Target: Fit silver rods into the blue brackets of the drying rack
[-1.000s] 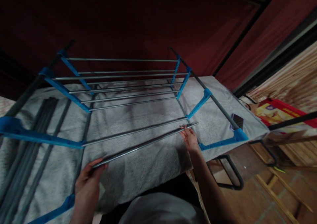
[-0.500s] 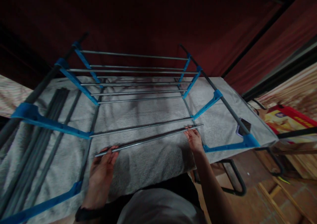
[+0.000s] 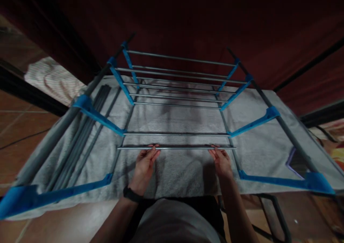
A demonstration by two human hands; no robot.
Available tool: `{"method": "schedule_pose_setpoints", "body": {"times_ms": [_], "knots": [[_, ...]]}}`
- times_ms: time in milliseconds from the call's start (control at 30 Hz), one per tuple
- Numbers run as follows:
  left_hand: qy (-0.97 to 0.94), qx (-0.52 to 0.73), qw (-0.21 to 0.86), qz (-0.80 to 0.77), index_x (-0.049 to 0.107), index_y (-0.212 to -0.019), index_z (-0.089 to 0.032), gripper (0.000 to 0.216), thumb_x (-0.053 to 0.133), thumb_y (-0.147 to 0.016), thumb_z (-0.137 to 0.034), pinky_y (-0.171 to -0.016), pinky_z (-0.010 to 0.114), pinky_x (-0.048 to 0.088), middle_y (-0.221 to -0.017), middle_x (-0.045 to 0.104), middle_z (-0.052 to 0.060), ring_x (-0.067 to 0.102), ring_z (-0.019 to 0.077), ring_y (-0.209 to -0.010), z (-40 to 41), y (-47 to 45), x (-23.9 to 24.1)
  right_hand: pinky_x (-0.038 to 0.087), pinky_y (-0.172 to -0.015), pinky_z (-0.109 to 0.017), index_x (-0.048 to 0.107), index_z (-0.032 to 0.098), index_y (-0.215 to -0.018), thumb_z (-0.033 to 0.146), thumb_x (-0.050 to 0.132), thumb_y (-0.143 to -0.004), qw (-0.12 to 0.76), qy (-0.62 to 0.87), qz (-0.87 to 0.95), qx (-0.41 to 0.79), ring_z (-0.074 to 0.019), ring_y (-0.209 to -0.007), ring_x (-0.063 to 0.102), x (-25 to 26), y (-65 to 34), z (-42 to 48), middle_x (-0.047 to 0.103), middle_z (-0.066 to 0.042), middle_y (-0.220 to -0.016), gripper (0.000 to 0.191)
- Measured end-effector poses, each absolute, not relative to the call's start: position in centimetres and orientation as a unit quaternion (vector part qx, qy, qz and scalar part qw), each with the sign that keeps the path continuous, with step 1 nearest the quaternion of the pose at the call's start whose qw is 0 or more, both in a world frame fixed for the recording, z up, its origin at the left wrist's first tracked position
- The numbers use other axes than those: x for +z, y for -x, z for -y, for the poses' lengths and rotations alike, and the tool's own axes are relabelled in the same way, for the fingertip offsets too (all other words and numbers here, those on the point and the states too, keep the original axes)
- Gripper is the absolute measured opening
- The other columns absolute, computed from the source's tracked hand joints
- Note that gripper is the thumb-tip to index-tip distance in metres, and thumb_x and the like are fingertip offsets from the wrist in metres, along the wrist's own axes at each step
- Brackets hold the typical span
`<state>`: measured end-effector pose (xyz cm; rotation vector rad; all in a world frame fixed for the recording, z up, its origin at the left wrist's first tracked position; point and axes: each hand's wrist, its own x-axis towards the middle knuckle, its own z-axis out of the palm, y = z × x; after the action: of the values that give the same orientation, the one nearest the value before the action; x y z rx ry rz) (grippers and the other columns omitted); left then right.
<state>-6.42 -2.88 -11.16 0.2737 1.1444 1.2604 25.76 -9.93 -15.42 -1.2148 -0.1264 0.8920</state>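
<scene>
Swung the rod (image 3: 185, 148) from a slant to level since the earlier frames, carrying its left end forward. Slid the left hand (image 3: 145, 162) inward too, off that end and along the shaft. Leaves, by the look of it, a much closer match to the fixed bar (image 3: 174, 134) just beyond, now nearly parallel.

Running left to right across the view, long axis level and crosswise to the left pole (image 3: 115, 160) and right pole (image 3: 236, 160). Reaching over to both poles with its ends; cannot tell whether touching them or just above.

Gripping the rod in the fingertips of both hands: well in from the left end with the left, nearer the right end with the right hand (image 3: 221, 161). Held over the cloth (image 3: 182, 180), on the near side of the bar, between the blue brackets (image 3: 102, 119) of the two sides.
</scene>
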Motion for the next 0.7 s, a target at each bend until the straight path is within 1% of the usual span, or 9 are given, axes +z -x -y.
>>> {"method": "schedule_pose_setpoints", "body": {"times_ms": [67,200,300,400,533,700], "knots": [[-0.133,0.553,0.654,-0.499,0.074,-0.080,-0.022,0.019,0.089,-0.069,-0.017,-0.094,0.037,0.059,-0.093,0.078,0.004,0.074,0.0207,-0.097,2.9,6.3,-11.3,0.066,-0.081,-0.030,0.064,0.024,-0.070,0.035,0.095,-0.058,0.729,0.553,0.061,0.399,-0.0144,-0.082,0.076,-15.7,-25.7,10.1,0.077,0.005,-0.082,0.035],[-0.148,0.554,0.650,-0.500,0.071,-0.078,-0.024,0.024,0.090,-0.066,-0.018,-0.097,0.040,0.057,-0.092,0.076,0.004,0.072,0.0232,-0.103,3.1,6.3,-11.5,0.068,-0.083,-0.035,0.064,0.021,-0.070,0.033,0.097,-0.059,0.730,0.546,0.079,0.403,-0.0187,-0.087,0.078,-16.3,-26.4,10.6,0.079,0.000,-0.086,0.037],[-0.164,0.551,0.642,-0.507,0.069,-0.078,-0.025,0.024,0.090,-0.067,-0.022,-0.099,0.042,0.056,-0.093,0.075,0.004,0.072,0.0233,-0.102,3.4,6.2,-11.6,0.068,-0.082,-0.035,0.067,0.020,-0.073,0.031,0.097,-0.059,0.725,0.549,0.085,0.408,-0.0178,-0.083,0.077,-16.6,-26.8,10.9,0.078,-0.001,-0.085,0.035],[-0.175,0.553,0.636,-0.509,0.068,-0.079,-0.026,0.024,0.089,-0.067,-0.022,-0.100,0.044,0.055,-0.089,0.074,0.003,0.071,0.0223,-0.097,3.5,6.0,-11.7,0.068,-0.082,-0.033,0.070,0.021,-0.077,0.030,0.097,-0.059,0.720,0.555,0.088,0.408,-0.0163,-0.083,0.077,-16.8,-26.9,11.1,0.079,0.000,-0.087,0.034],[-0.170,0.561,0.636,-0.502,0.068,-0.082,-0.026,0.029,0.090,-0.064,-0.021,-0.095,0.041,0.055,-0.086,0.073,0.002,0.070,0.0212,-0.091,3.7,5.9,-11.6,0.067,-0.083,-0.032,0.070,0.023,-0.078,0.031,0.095,-0.060,0.717,0.561,0.088,0.405,-0.0162,-0.088,0.076,-16.9,-27.0,11.0,0.079,0.001,-0.090,0.032],[-0.150,0.568,0.644,-0.489,0.068,-0.080,-0.024,0.030,0.093,-0.062,-0.022,-0.092,0.035,0.056,-0.082,0.072,0.000,0.070,0.0180,-0.087,3.8,5.8,-11.4,0.066,-0.087,-0.032,0.069,0.021,-0.084,0.029,0.093,-0.063,0.713,0.562,0.110,0.404,-0.0161,-0.091,0.076,-17.2,-27.3,11.1,0.078,0.000,-0.093,0.032]]}}
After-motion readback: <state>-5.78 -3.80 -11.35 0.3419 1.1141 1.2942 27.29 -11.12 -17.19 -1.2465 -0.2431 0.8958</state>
